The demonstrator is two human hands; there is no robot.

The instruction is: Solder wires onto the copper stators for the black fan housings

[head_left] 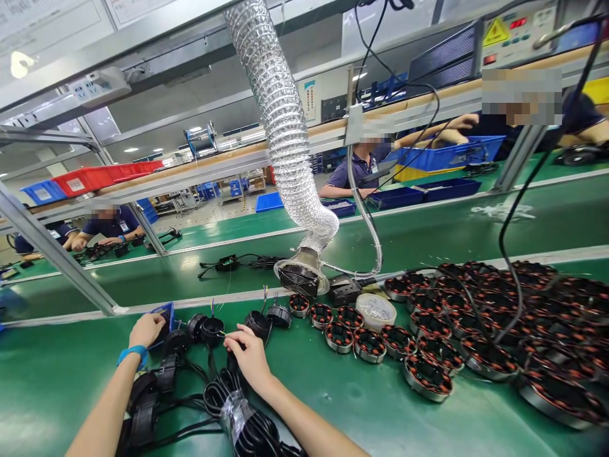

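Green surf. (352,416): my R hand (250,358) has thumb + forefinger pinched on thin wire (221,334) at black cup (212,330), nr far edge, left of ctr. My L hand (146,330) is at blue box (168,310), also nr far edge; fingers curled, can't tell if gripping. Blk cable bundle (238,416) lies twd near edge, betw. forearms; copper-wound rings (431,388) crowd right side.

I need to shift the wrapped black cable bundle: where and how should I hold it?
Probably around the clear wrap, coming from above: its top is uncovered, and it gathers the cable bundle together, while loose loops spread beyond it.
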